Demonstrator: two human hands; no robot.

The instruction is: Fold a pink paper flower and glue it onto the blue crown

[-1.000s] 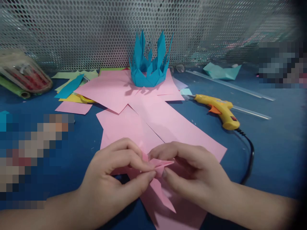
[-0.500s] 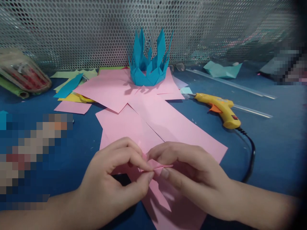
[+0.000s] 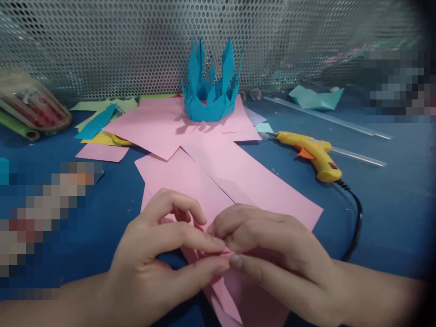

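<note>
Between both my hands is a small folded piece of pink paper [image 3: 227, 297], with a pointed strip of it hanging down toward me. My left hand [image 3: 170, 247] pinches it between thumb and index finger, the other fingers curled above. From the other side my right hand [image 3: 275, 250] grips it with thumb and bent fingers. My fingers cover most of the folds. Under the hands lie flat pink sheets [image 3: 245, 181]. Beyond them a blue folded-paper crown [image 3: 210, 106] with tall points stands upright on more pink paper.
A yellow glue gun [image 3: 313, 152] with a black cord lies right, near clear glue sticks [image 3: 320, 117] and a pale green paper piece [image 3: 316, 99]. Coloured paper scraps [image 3: 98, 120] and a clear jar [image 3: 34, 102] are left. A perforated metal screen [image 3: 136, 50] stands behind the blue table [image 3: 391, 204].
My left thumb and index finger have slid right along the folded paper, close against the right thumb. The fold is now mostly covered. The crown and glue gun stay in place.
</note>
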